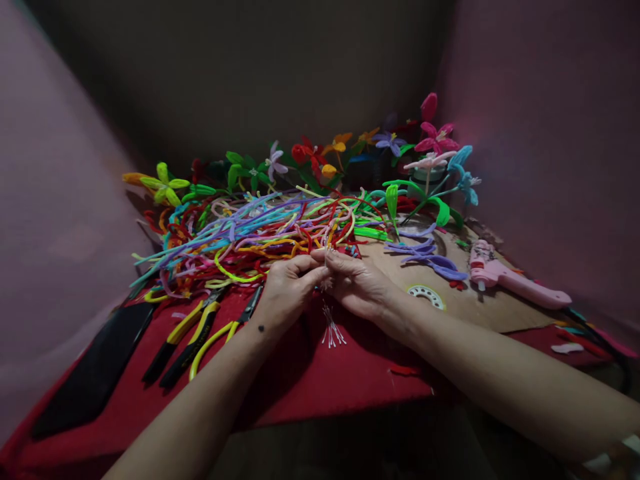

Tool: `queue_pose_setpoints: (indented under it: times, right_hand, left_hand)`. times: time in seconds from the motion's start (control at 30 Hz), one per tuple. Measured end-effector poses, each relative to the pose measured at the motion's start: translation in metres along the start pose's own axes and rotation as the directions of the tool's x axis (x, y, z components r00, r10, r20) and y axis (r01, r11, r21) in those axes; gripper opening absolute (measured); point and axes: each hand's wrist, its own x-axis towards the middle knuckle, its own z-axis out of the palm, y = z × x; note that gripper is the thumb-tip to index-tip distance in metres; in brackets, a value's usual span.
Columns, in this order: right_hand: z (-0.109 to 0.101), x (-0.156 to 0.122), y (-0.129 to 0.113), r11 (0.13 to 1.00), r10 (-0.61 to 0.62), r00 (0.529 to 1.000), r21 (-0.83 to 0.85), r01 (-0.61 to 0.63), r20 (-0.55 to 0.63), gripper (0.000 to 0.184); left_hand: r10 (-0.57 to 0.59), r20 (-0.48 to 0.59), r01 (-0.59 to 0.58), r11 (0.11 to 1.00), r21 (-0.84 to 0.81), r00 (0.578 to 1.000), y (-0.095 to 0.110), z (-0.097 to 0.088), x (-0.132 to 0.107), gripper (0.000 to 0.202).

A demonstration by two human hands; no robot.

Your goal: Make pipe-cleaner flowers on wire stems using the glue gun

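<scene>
Head view: above the red-covered desk [310, 383], left hand [291, 285] and right hand [363, 287] meet fingertip to fingertip, each grip pinched nearly closed on a bundle of thin stamens [333, 331], their pale, bead-tipped ends fanning out below. My guess at trouble: a slack pinch could let such fine stalks slip uneven or scatter, and dim light would hamper regathering. Beyond, fuzzy pipe cleaners [240, 233] lie tangled; right, looped purple petals [447, 268] and a smooth pink glue gun [515, 280] rest on flat tan board [483, 313].
</scene>
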Motion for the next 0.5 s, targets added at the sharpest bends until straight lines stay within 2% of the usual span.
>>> queue_pose_setpoints:
  times: [0.13,0.2,0.27,0.33,0.37,0.4,0.43,0.47,0.5]
  right_hand:
    - [0.004,-0.004,-0.002,0.998,0.056,0.998,-0.038,-0.056,-0.006,0.008]
    - [0.005,-0.007,-0.002,0.997,0.053,0.998,-0.062,-0.052,0.024,0.010]
    - [0.005,-0.009,-0.002,0.991,0.054,0.998,-0.122,-0.048,0.044,0.018]
    - [0.004,-0.010,-0.002,0.976,0.027,0.999,-0.216,-0.021,0.022,0.019]
    - [0.003,-0.011,-0.001,0.966,0.015,1.000,-0.259,-0.010,0.018,0.018]
    - [0.002,-0.011,-0.001,0.954,0.018,1.000,-0.299,-0.015,0.010,0.016]
    - [0.001,-0.011,0.000,0.943,0.025,1.000,-0.331,-0.021,0.006,0.016]
    - [0.001,-0.011,0.001,0.933,0.039,0.999,-0.358,-0.036,0.002,0.015]
    - [0.000,-0.011,0.002,0.925,0.053,0.999,-0.377,-0.050,-0.003,0.016]
  left_hand:
    - [-0.053,0.037,0.055,0.997,-0.053,0.998,-0.004,-0.006,-0.001,0.022]
    - [-0.058,0.018,0.060,0.995,-0.076,0.998,-0.001,-0.017,-0.005,0.021]
    - [-0.038,-0.070,0.031,0.994,-0.104,0.997,0.005,-0.038,-0.012,0.016]
    - [-0.008,-0.253,-0.020,0.994,-0.107,0.967,0.011,-0.070,-0.022,0.012]
    - [0.006,-0.369,-0.037,0.996,-0.075,0.929,0.013,-0.090,-0.027,0.011]
    - [0.033,-0.501,-0.050,0.999,-0.020,0.865,0.014,-0.111,-0.033,0.011]
    - [0.080,-0.621,-0.070,0.997,0.040,0.780,0.012,-0.134,-0.038,0.011]
    - [0.118,-0.690,-0.081,0.993,0.087,0.714,0.007,-0.157,-0.041,0.010]
    - [0.111,-0.727,-0.046,0.993,0.109,0.677,0.000,-0.179,-0.043,0.010]
